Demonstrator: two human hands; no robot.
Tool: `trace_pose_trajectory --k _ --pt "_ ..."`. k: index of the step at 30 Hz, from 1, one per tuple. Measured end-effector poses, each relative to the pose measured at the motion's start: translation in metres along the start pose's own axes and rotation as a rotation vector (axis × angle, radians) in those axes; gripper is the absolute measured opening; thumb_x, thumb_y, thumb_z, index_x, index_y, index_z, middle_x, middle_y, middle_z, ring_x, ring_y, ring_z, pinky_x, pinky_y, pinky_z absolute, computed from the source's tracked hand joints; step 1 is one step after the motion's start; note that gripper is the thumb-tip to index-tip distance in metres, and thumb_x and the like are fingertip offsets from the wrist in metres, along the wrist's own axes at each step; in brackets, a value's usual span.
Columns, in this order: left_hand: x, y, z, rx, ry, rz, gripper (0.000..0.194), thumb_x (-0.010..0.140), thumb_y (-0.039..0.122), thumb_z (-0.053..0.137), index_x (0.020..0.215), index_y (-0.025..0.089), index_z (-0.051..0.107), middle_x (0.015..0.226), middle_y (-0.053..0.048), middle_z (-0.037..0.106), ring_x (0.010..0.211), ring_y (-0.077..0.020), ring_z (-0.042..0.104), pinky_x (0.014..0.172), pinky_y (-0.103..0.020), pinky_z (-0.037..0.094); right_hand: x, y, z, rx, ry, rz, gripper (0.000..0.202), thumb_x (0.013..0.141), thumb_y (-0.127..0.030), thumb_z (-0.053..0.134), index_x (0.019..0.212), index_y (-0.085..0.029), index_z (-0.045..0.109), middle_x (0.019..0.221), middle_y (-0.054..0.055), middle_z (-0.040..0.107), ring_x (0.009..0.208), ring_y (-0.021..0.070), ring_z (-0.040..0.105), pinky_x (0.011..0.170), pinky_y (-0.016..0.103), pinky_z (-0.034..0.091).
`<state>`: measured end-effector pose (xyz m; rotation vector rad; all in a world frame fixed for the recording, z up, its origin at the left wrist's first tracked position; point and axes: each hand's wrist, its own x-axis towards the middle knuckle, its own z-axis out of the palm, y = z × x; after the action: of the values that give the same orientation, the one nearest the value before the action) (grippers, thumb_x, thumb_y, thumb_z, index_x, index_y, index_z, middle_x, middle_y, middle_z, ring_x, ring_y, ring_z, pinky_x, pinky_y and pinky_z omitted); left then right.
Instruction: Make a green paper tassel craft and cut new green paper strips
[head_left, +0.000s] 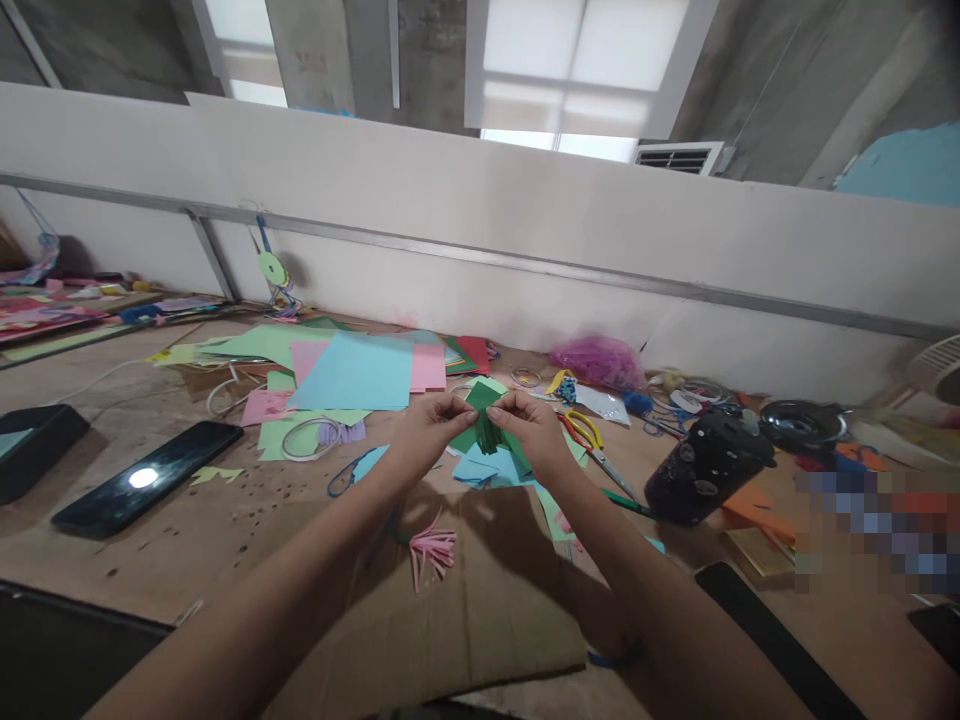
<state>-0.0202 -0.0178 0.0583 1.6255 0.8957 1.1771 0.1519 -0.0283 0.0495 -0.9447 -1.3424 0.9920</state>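
Observation:
Between my two hands is a small piece of dark green paper (488,400), its lower edge cut into a fringe. My left hand (441,420) pinches its left side between thumb and fingers. On the other side my right hand (525,418) pinches it the same way. Light blue paper pieces (484,468) lie under the hands. Just right of my right hand rest scissors (592,445) with yellow and red handles. A pink fringed paper tassel (433,550) lies on the brown cardboard (420,640) nearer to me.
Stacked coloured sheets (356,370) lie at the back left. A phone (150,478) and a black open box (37,450) are on the left. A dark tumbler (705,465) stands on the right, near a pink plastic bag (598,360). A white partition (450,230) closes the table's far side.

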Motion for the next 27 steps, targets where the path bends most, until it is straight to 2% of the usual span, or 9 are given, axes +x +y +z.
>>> trace_pose_trajectory --k 3,7,12,16,19,23,27 --pt "-0.006 0.01 -0.009 0.042 0.004 -0.058 0.032 0.071 0.048 0.072 0.076 0.016 0.067 0.074 -0.002 0.064 0.073 -0.017 0.057 0.069 -0.028 0.044 -0.001 -0.005 -0.001 -0.012 -0.009 -0.017 0.027 0.07 -0.042 0.075 0.073 -0.019 0.063 0.068 -0.001 0.057 0.067 0.0143 0.05 0.063 0.027 0.039" --pt "-0.022 0.03 -0.029 0.126 -0.004 -0.193 0.036 0.069 0.051 0.073 0.077 0.017 0.067 0.078 -0.003 0.068 0.077 -0.0181 0.059 0.07 -0.028 0.044 0.001 -0.006 -0.007 -0.089 -0.04 -0.053 0.024 0.076 -0.042 0.069 0.075 -0.019 0.062 0.072 -0.001 0.06 0.071 0.0148 0.053 0.069 0.028 0.041" --pt "-0.048 0.048 -0.058 0.155 -0.238 -0.323 0.028 0.072 0.045 0.072 0.077 0.018 0.068 0.072 0.0 0.066 0.072 -0.016 0.058 0.067 -0.026 0.042 0.002 0.007 -0.013 -0.48 -0.182 -0.035 0.016 0.079 -0.034 0.065 0.079 -0.019 0.067 0.073 -0.001 0.064 0.07 0.0154 0.056 0.065 0.027 0.04" --pt "-0.064 0.037 -0.078 0.252 -0.44 -0.411 0.026 0.074 0.043 0.071 0.078 0.018 0.071 0.075 0.0 0.068 0.074 -0.0171 0.059 0.07 -0.027 0.043 -0.001 0.018 -0.012 -0.803 -0.286 -0.055 0.01 0.081 -0.024 0.062 0.079 -0.019 0.071 0.079 0.001 0.071 0.073 0.0163 0.06 0.064 0.026 0.038" --pt "-0.074 0.018 -0.085 0.423 -0.508 -0.437 0.027 0.076 0.044 0.067 0.078 0.017 0.07 0.074 0.0 0.068 0.073 -0.018 0.06 0.068 -0.026 0.042 -0.001 0.024 -0.012 -0.902 -0.292 -0.052 0.011 0.082 -0.022 0.061 0.079 -0.02 0.072 0.08 0.002 0.072 0.073 0.0166 0.062 0.063 0.026 0.038" --pt "-0.085 -0.002 -0.083 0.729 -0.518 -0.412 0.024 0.079 0.04 0.059 0.076 0.018 0.07 0.066 0.0 0.064 0.066 -0.0174 0.057 0.058 -0.025 0.036 0.001 0.029 -0.015 -0.954 -0.26 -0.028 0.011 0.082 -0.022 0.062 0.081 -0.02 0.072 0.081 0.002 0.073 0.075 0.0172 0.063 0.064 0.026 0.038" --pt "-0.093 -0.005 -0.076 1.001 -0.426 -0.275 0.019 0.079 0.033 0.059 0.082 0.021 0.074 0.075 -0.003 0.069 0.07 -0.0193 0.059 0.06 -0.026 0.036 0.003 0.031 -0.018 -0.963 -0.234 -0.026 0.012 0.083 -0.023 0.06 0.081 -0.021 0.072 0.08 0.001 0.073 0.075 0.0173 0.063 0.064 0.026 0.037"
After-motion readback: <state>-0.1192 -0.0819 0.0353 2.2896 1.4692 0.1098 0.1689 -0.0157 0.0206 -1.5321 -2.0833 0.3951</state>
